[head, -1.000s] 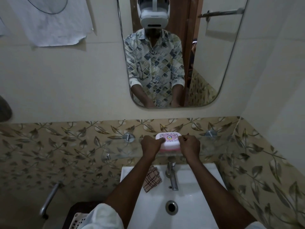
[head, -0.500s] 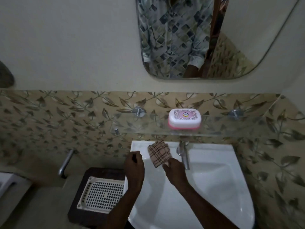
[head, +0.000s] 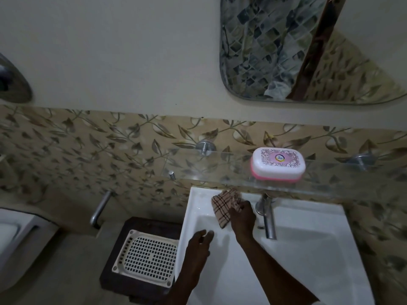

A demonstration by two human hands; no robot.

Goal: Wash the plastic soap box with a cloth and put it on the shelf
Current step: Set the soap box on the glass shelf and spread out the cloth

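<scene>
The white-and-pink plastic soap box (head: pixel 278 165), lid closed, stands on the clear glass shelf (head: pixel 220 172) above the sink, with no hand near it. Below it, on the back left rim of the white sink (head: pixel 308 256), lies a checked cloth (head: pixel 222 208). My right hand (head: pixel 242 219) rests on the cloth's right side, fingers closed on it. My left hand (head: pixel 198 243) hovers over the sink's left edge with nothing in it and its fingers loosely apart.
A chrome tap (head: pixel 267 219) rises just right of my right hand. A white perforated tray (head: pixel 146 257) lies on a dark stool left of the sink. A mirror (head: pixel 297 47) hangs above; a metal pipe (head: pixel 100 209) juts from the leaf-patterned tiles.
Both hands let go of the soap box on the shelf and dropped to the sink. My right hand reached the cloth and closed on it. The view swung down and left.
</scene>
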